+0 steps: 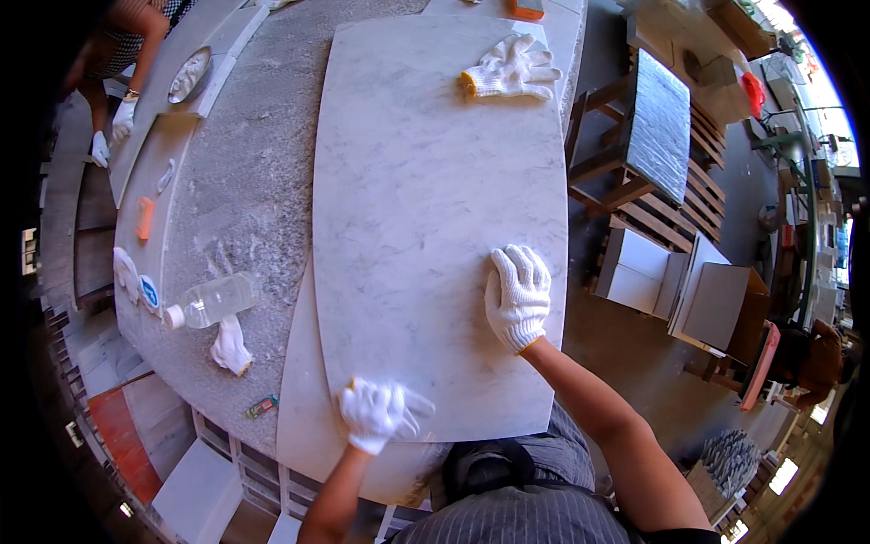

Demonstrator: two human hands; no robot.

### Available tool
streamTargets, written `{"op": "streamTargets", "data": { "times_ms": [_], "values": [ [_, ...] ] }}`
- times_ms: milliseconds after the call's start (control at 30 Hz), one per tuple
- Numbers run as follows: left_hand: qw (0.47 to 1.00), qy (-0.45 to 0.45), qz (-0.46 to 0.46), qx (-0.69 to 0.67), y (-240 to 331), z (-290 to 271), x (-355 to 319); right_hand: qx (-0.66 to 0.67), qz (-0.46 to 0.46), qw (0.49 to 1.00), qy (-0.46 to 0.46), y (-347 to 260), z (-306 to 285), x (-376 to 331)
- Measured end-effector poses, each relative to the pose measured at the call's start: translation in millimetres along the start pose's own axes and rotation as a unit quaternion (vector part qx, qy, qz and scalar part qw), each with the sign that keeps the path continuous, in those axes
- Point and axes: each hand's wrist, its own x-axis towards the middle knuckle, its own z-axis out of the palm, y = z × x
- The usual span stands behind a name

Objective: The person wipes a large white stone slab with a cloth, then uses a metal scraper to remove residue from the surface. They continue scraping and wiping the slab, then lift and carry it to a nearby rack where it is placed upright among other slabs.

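Observation:
A large white marble-look slab (435,208) with faint grey veins lies flat in front of me. My right hand (519,295), in a white knit glove, rests palm down on its right side, fingers stretched forward. At the slab's near left corner is my left hand (376,412), also gloved; its fingers are slightly blurred, some pointing right and apart. Neither hand holds anything I can see. A spare white glove (515,69) with a yellow cuff lies on the slab's far right part. Beneath the slab, another pale slab (299,399) sticks out at the left.
Left on the dusty worktable (245,118) are a clear plastic bottle (217,300), a crumpled glove (231,346), a small green packet (262,406) and an orange block (144,218). Another person's gloved hands (123,118) show at far left. A dark stone-topped stand (659,127) is at right.

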Motion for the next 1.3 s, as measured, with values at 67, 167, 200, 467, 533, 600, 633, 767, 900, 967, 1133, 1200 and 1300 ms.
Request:
{"op": "streamTargets", "data": {
  "times_ms": [67, 167, 200, 467, 533, 600, 633, 767, 900, 967, 1133, 1200, 1300],
  "values": [
    [0.999, -0.037, -0.003, -0.036, -1.6, -9.6, -33.8, 0.003, 0.000, 1.000, -0.001, 0.4, -1.2, 1.4],
    [1.000, -0.021, -0.018, -0.013, -12.4, -12.9, -5.9, 0.007, -0.011, 1.000, -0.012, -1.4, -2.5, -0.6],
    [0.999, 0.003, -0.048, 0.013, -27.0, -3.7, 17.2, 0.006, -0.013, 1.000, -0.017, -2.8, -2.4, 0.1],
    [0.983, 0.056, -0.148, 0.088, -135.6, 61.1, 280.5, 0.004, -0.014, 0.999, -0.039, -2.5, -4.6, 1.9],
    [0.981, 0.072, -0.168, 0.072, -144.4, 70.9, 332.4, 0.007, -0.022, 0.999, -0.038, -3.3, -5.9, 3.3],
    [0.969, 0.038, -0.222, 0.105, -148.8, 76.5, 378.2, 0.008, -0.025, 0.999, -0.037, -3.5, -3.7, 3.2],
    [0.969, 0.046, -0.222, 0.093, -150.2, 79.8, 392.4, 0.011, -0.028, 0.999, -0.036, -2.4, -3.2, 3.4],
    [0.969, 0.029, -0.235, 0.068, -144.0, 86.8, 394.1, 0.010, -0.031, 0.999, -0.022, 4.6, 1.4, -1.7],
    [0.983, 0.004, -0.176, 0.059, -102.0, 80.9, 328.9, 0.006, -0.034, 0.999, -0.009, 5.5, 5.3, -0.3],
    [0.991, 0.079, -0.085, 0.064, -74.9, 78.3, 267.7, 0.012, -0.037, 0.999, 0.001, 5.4, 7.2, -1.9],
    [0.998, 0.035, 0.032, 0.030, 33.3, 35.5, 70.4, 0.015, -0.044, 0.999, 0.026, 6.9, 7.4, -0.8],
    [0.998, 0.035, 0.053, -0.021, 56.1, 20.8, -7.0, 0.030, -0.036, 0.999, 0.024, 5.0, 4.6, -1.0],
    [0.999, 0.029, 0.024, 0.008, 43.5, -1.3, -65.6, 0.039, -0.043, 0.997, 0.043, 9.7, 5.3, -4.1]
  ]
}}
